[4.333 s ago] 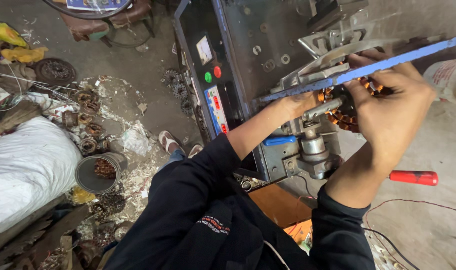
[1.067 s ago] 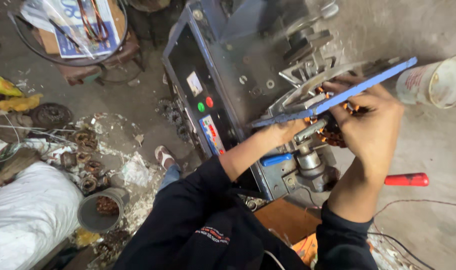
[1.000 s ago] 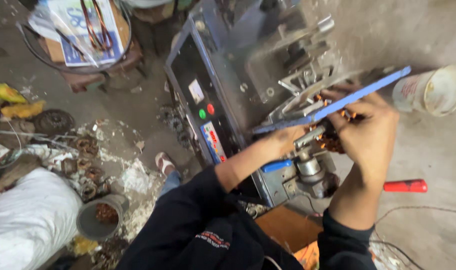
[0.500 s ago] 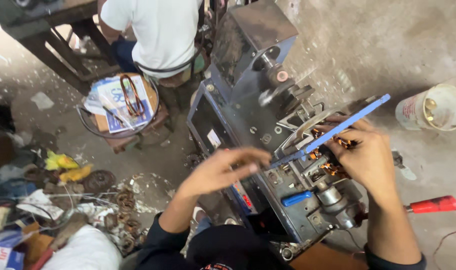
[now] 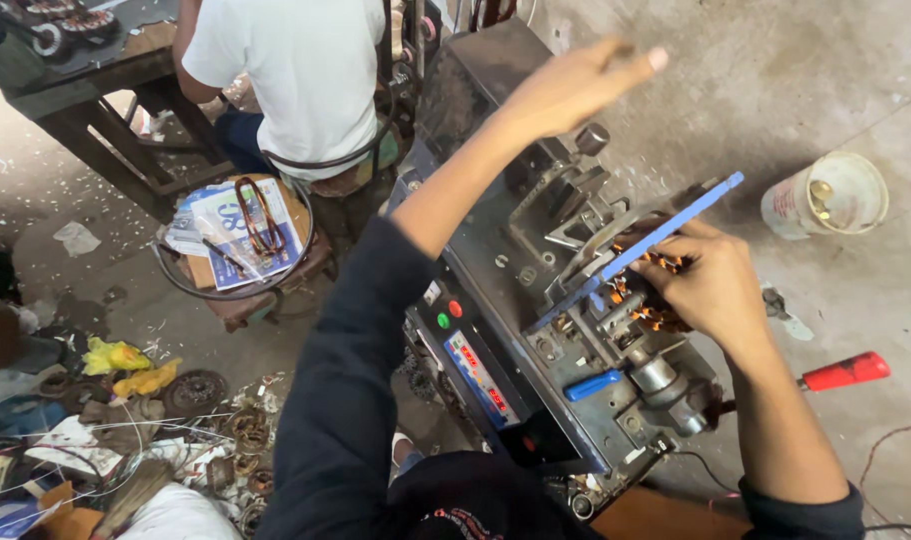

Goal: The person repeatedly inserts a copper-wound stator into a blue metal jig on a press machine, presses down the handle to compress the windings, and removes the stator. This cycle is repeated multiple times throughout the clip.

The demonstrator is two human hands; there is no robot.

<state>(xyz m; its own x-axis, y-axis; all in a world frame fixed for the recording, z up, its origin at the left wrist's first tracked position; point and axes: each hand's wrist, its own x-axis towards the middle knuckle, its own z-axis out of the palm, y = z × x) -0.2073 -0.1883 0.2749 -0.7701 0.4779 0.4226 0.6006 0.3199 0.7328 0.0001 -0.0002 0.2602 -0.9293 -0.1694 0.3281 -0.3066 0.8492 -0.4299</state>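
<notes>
R hand [image 5: 710, 290] clenched on the copper coil [image 5: 647, 290] seated in the machine [image 5: 535, 300], just under the blue strip [image 5: 640, 250]. Risk: fingers caught by the mechanism, or wire snagged w/ one hand steadying. L hand [image 5: 565, 90] raised above the machine's far end, fingers released, holding nothing.

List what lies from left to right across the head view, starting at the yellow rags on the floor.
Yellow rags → round stool with papers → left hand → blue strip → right hand → white bucket
</notes>
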